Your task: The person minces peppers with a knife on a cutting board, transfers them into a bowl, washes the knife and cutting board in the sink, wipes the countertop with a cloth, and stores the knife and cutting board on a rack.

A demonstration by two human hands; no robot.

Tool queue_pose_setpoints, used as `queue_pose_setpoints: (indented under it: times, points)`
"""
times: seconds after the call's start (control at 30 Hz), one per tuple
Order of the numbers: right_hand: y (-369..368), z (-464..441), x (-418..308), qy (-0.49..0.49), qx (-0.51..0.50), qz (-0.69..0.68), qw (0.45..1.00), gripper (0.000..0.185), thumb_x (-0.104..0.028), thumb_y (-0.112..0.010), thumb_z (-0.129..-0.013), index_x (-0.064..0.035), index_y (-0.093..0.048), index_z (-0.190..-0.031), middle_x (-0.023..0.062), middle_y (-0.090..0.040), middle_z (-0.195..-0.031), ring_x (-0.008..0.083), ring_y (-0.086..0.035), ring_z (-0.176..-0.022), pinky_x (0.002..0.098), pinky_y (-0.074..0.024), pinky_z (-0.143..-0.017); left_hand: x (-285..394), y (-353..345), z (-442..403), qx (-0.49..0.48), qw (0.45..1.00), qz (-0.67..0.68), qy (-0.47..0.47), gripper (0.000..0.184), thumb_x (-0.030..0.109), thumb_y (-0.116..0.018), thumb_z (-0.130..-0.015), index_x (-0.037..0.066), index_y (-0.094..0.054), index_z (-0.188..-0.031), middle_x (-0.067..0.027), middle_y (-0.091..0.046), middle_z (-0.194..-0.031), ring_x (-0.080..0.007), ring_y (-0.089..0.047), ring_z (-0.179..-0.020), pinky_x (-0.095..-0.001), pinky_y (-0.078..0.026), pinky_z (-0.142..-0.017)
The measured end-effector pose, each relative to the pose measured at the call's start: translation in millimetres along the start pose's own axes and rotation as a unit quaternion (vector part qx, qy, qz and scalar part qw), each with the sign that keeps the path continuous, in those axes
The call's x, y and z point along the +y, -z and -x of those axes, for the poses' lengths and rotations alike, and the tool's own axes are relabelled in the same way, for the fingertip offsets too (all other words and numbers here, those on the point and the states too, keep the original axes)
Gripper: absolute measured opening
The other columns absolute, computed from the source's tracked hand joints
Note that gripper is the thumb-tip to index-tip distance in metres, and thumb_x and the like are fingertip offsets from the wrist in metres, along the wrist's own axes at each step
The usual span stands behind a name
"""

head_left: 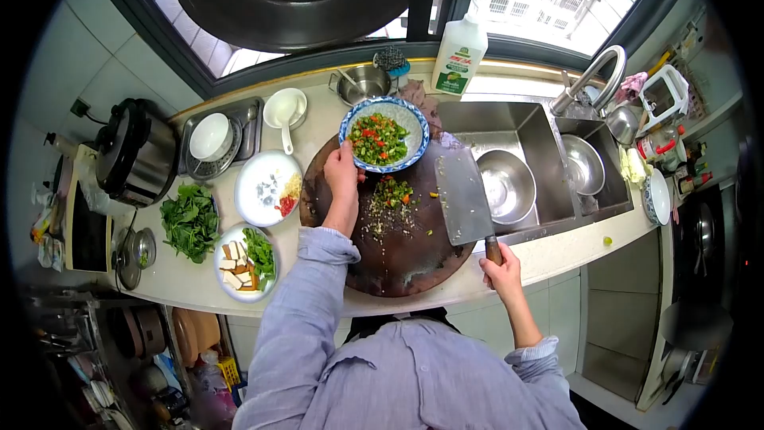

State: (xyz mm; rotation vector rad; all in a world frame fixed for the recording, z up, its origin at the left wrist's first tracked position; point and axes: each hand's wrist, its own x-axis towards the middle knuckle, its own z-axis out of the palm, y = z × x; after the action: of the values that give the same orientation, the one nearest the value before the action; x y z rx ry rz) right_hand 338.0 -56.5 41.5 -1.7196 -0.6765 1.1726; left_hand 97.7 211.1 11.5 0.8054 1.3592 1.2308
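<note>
My left hand (344, 179) grips the near left rim of a blue-and-white bowl (414, 121) that holds chopped green and red peppers (377, 140). The bowl is over the far part of a round dark chopping board (390, 263). On the board, just below the bowl, lies a small heap of chopped peppers (392, 189) with crumbs scattered around it. My right hand (502, 269) is closed around the wooden handle of a cleaver (465, 197). Its broad blade, flecked with bits, reaches over the board's right side near the sink edge.
To the left are a plate of minced garlic and red chilli (259, 183), a plate with tofu pieces and greens (267, 285), leafy greens (189, 223) and a pressure cooker (139, 151). The sink (517, 123) with metal bowls is at right; a white bottle (460, 56) stands behind.
</note>
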Motion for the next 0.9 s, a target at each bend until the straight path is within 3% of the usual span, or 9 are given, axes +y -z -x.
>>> queue_pose_setpoints:
  times: [0.07,0.17,0.23,0.3,0.37,0.47,0.57,0.73,0.9]
  points:
    - [-5,1,-5,-0.005,-0.017,0.005,1.0,0.038,-0.006,-0.064,-0.073,0.0,-0.052,-0.109,-0.0007,-0.051,-0.064,0.0069,-0.048,-0.043,0.0207,-0.0354,-0.036,-10,4,7,0.017,0.997,0.071,-0.014,0.021,0.02,-0.053,-0.088,0.001,-0.06,-0.086,-0.0085,-0.058,-0.065,-0.0163,-0.056,-0.055,-0.0286,-0.044,-0.048]
    - [-16,0,-3,-0.013,-0.053,0.001,0.998,0.039,-0.007,-0.065,-0.074,0.0006,-0.052,-0.11,-0.0005,-0.052,-0.065,0.0066,-0.048,-0.044,0.0205,-0.0358,-0.036,-43,7,38,0.028,0.933,-0.236,-0.269,0.021,0.019,-0.054,-0.085,0.001,-0.06,-0.095,-0.0118,-0.061,-0.081,-0.0262,-0.058,-0.078,-0.0352,-0.047,-0.07]
    - [-26,3,-6,-0.008,-0.071,0.013,0.997,0.04,-0.006,-0.064,-0.074,0.0003,-0.052,-0.111,-0.0004,-0.051,-0.062,0.0066,-0.047,-0.042,0.0207,-0.0345,-0.035,-33,-5,63,-0.056,0.868,-0.302,-0.391,0.021,0.017,-0.054,-0.082,0.002,-0.06,-0.097,-0.0129,-0.06,-0.097,-0.0329,-0.051,-0.097,-0.0398,-0.039,-0.087]
    - [-32,5,-6,-0.018,-0.084,0.023,0.996,0.042,-0.006,-0.065,-0.074,0.0006,-0.051,-0.113,-0.0001,-0.052,-0.062,0.0067,-0.047,-0.042,0.0209,-0.0345,-0.035,-26,-11,68,-0.097,0.821,-0.366,-0.428,0.023,0.015,-0.054,-0.081,0.002,-0.06,-0.099,-0.013,-0.06,-0.099,-0.032,-0.05,-0.1,-0.039,-0.039,-0.088]
    - [-33,10,-4,-0.017,-0.089,0.023,0.996,0.043,-0.006,-0.065,-0.073,0.0008,-0.051,-0.114,-0.0001,-0.052,-0.061,0.0067,-0.047,-0.043,0.0211,-0.0345,-0.035,-29,-5,71,-0.162,0.858,-0.346,-0.345,0.023,0.013,-0.055,-0.08,0.002,-0.06,-0.1,-0.0133,-0.061,-0.098,-0.0306,-0.053,-0.097,-0.0377,-0.041,-0.086]
    - [-36,18,0,-0.027,-0.102,0.03,0.994,0.044,-0.007,-0.065,-0.073,0.001,-0.051,-0.114,0.0002,-0.052,-0.064,0.0067,-0.048,-0.044,0.0213,-0.0364,-0.037,-28,14,98,-0.227,0.858,-0.292,-0.358,0.021,0.01,-0.056,-0.08,0.003,-0.061,-0.098,-0.0132,-0.061,-0.104,-0.0294,-0.055,-0.1,-0.0372,-0.042,-0.089]
    - [-36,31,6,-0.043,-0.11,0.052,0.992,0.043,-0.009,-0.065,-0.073,0.0008,-0.052,-0.112,0.001,-0.053,-0.071,0.0069,-0.049,-0.049,0.022,-0.0411,-0.044,-23,37,118,-0.205,0.862,-0.279,-0.371,0.021,0.011,-0.055,-0.081,0.003,-0.061,-0.1,-0.0141,-0.06,-0.108,-0.0301,-0.054,-0.104,-0.0367,-0.041,-0.093]
    - [-69,49,30,-0.016,-0.13,0.047,0.99,0.043,-0.011,-0.066,-0.071,0.0003,-0.053,-0.111,0.0025,-0.056,-0.078,0.0088,-0.05,-0.067,0.0243,-0.0444,-0.06,-35,36,147,-0.074,0.862,-0.37,-0.339,0.037,0.013,-0.054,-0.085,-0.002,-0.047,-0.118,-0.0187,-0.047,-0.126,-0.0359,-0.041,-0.12,-0.0421,-0.03,-0.102]
    - [-90,56,32,0.035,-0.152,0.027,0.987,0.044,-0.011,-0.066,-0.07,0.0002,-0.053,-0.111,0.0048,-0.059,-0.087,0.011,-0.053,-0.081,0.0259,-0.0451,-0.073,-30,30,155,0.035,0.898,-0.297,-0.324,0.032,0.011,-0.056,-0.084,0.0,-0.051,-0.113,-0.0167,-0.051,-0.121,-0.0336,-0.043,-0.118,-0.04,-0.033,-0.1]
